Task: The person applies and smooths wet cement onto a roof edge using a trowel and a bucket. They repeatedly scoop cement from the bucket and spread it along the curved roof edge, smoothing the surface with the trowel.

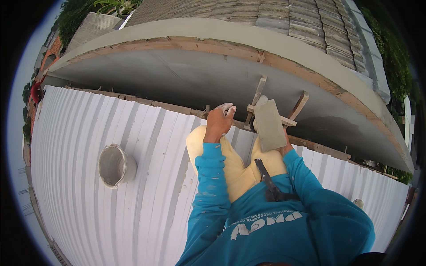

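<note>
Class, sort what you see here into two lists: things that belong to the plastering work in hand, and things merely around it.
In use:
- plastering float, held in the right hand
- left hand, on the roof's upper edge
- grey plastered wall
- bucket

Merely around:
- white corrugated roof
- wooden braces
- tiled roof

We observe both arms entering from the lower edge, each in a teal long sleeve marked with pale spatter. The left forearm runs nearly straight up the frame; the left hand (218,122) sits at its end, back of the hand toward the camera, fingers curled forward and down, the fingertips (227,107) coated in pale grey-white residue. The right forearm angles up and inward from the right side. The right hand (284,148) is mostly hidden — only the wrist and part of the palm edge show, so we cannot confirm finger position. The hands stay apart, not touching.
</note>
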Tool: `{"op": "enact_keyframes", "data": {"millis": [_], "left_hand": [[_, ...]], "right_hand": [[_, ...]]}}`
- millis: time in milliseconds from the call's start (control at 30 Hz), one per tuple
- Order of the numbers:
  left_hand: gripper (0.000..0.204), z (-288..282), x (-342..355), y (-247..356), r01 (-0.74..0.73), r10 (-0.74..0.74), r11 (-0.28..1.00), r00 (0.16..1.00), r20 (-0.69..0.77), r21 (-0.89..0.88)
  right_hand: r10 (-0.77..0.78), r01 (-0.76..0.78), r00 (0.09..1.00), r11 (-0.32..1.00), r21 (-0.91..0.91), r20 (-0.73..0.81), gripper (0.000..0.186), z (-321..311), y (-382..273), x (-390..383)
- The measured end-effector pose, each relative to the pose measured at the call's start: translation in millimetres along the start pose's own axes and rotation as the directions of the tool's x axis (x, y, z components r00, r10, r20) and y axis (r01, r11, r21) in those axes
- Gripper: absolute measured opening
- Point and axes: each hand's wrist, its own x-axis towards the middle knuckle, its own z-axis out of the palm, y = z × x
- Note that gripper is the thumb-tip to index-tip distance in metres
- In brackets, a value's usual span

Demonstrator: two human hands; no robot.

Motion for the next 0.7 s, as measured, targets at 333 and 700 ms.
{"op": "enact_keyframes", "data": {"millis": [333,700], "left_hand": [[0.042,-2,-2,2,0.051,-0.051,0.999,0.999,0.017,-0.013],[0.041,1,-2,3,0.061,-0.061,0.998,0.998,0.01,0.007]], "right_hand": [[-0.07,0.076,0.995,0.994,-0.083,0.065,0.039,23,-4,-14],[-0.109,0.114,0.991,0.991,-0.074,0.073,0.044,23,-5,-16]]}}
